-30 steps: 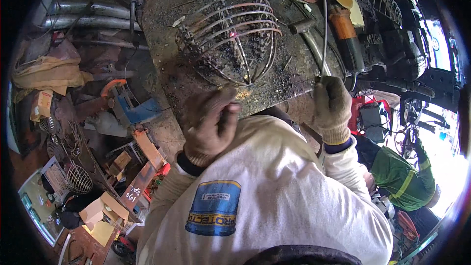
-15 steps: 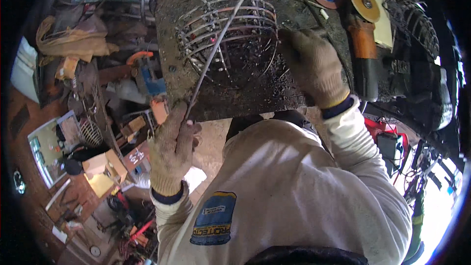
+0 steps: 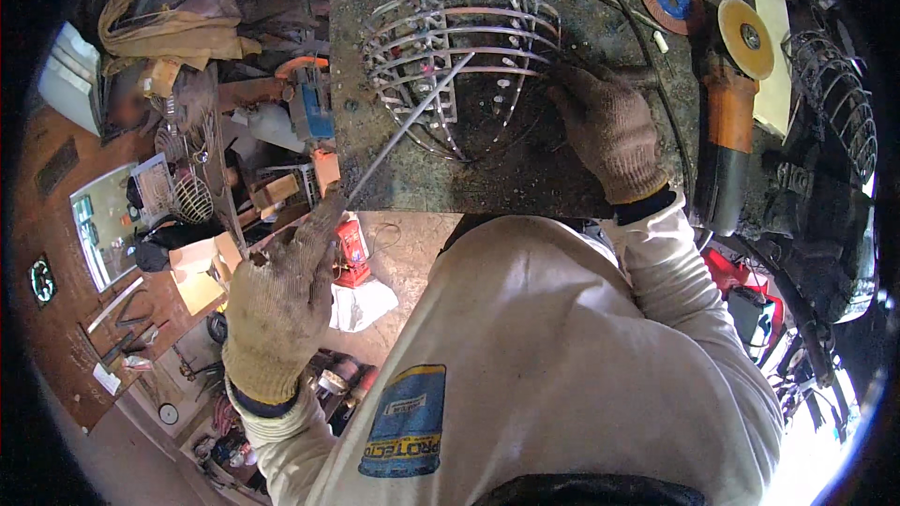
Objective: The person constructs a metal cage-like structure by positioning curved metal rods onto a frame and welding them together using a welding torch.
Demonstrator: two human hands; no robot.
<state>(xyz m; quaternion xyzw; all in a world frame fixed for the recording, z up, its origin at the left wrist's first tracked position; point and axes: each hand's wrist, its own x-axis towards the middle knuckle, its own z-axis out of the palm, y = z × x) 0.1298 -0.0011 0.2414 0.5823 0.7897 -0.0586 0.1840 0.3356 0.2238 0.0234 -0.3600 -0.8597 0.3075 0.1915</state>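
My left hand (image 3: 281, 305), in a knitted work glove, is closed on the lower end of a thin grey metal rod (image 3: 408, 129). The rod slants up and right, its far end crossing a basket-like cage of curved metal bars (image 3: 450, 37) on the dark bench. At the cage's right rim, my gloved right hand (image 3: 609, 122) has its fingers bent around the ends of the bars; the fingertips are partly hidden. Short bits of metal show between the bars of the cage.
An angle grinder (image 3: 729, 122) with a yellow disc lies right of my right hand, beside an orange flap disc (image 3: 671, 2). A black cable (image 3: 661, 84) runs along the bench. A cardboard box (image 3: 204, 272) and a red container (image 3: 352, 253) stand lower left.
My left hand has moved down and left, drawing the rod's far end down from the cage's top bars to its middle. The right hand stays at the cage's rim. The whole view has shifted slightly.
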